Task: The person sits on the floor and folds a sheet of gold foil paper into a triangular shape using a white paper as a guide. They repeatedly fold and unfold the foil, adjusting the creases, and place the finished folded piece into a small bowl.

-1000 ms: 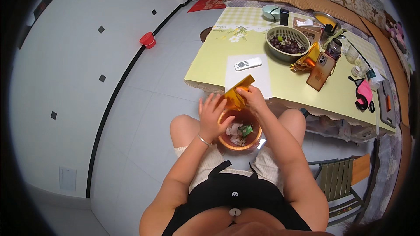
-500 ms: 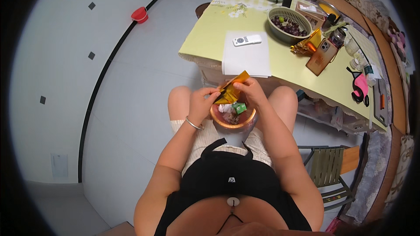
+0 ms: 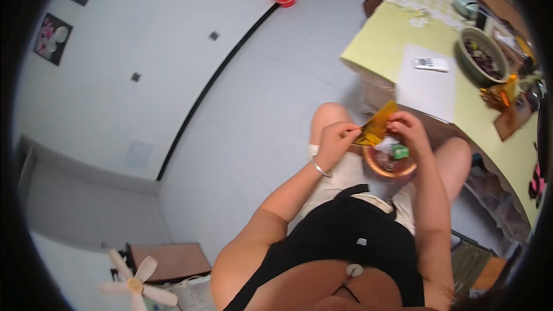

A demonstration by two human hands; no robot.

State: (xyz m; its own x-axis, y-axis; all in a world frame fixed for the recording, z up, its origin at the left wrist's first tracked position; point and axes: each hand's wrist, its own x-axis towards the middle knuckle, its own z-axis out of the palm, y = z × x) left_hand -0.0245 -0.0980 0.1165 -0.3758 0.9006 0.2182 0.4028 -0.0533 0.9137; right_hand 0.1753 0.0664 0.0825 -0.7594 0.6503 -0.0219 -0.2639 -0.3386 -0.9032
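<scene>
Pale floor tiles [image 3: 247,115] and a white wall [image 3: 173,11] form the background; a yellow-green table [image 3: 374,46] stands ahead and to the right, with its near edge just beyond the work position.

Work position: I hold a gold packet [image 3: 378,125] at a tilt above the far rim of a round bin [image 3: 391,174] placed between my knees.

Left hand [image 3: 339,141]: thumb and forefinger closed in a pinch on the packet's lower left corner. Right hand [image 3: 410,129]: fingers half curled, tips at the packet's right edge; I cannot tell whether they grip it or only touch it.

Step in hand, as I judge it: two-handed handling of the packet. Any further move calls for a steady left pinch and a definite hold on the right edge, since thin foil probably creases easily.

Bin contents: crumpled white paper [image 3: 385,145] and a green wrapper [image 3: 400,151], directly below the packet.

Clearance: my knees flank the bin, and the table edge limits forward reach. A white sheet [image 3: 426,95] bearing a remote control [image 3: 431,64] lies near that edge. Farther right: a colander [image 3: 475,75] of dark fruit [image 3: 483,57] and a brown phone [image 3: 512,117].
</scene>
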